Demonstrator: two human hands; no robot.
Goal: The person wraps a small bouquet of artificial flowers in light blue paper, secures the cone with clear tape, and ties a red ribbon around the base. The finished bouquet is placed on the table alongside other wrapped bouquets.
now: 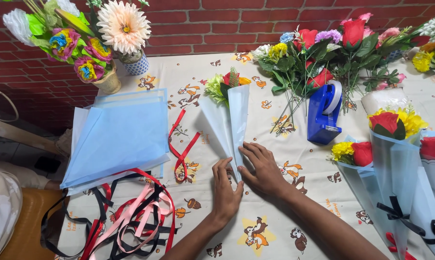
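Both hands are pressing the pale blue paper cone (pixel 228 126) flat at mid-surface, left hand (pixel 225 188) and right hand (pixel 264 169) with fingers spread wide on its narrow tip. If pressure is easing, the wrap could be springing open, loosening the flowers (pixel 227 82).
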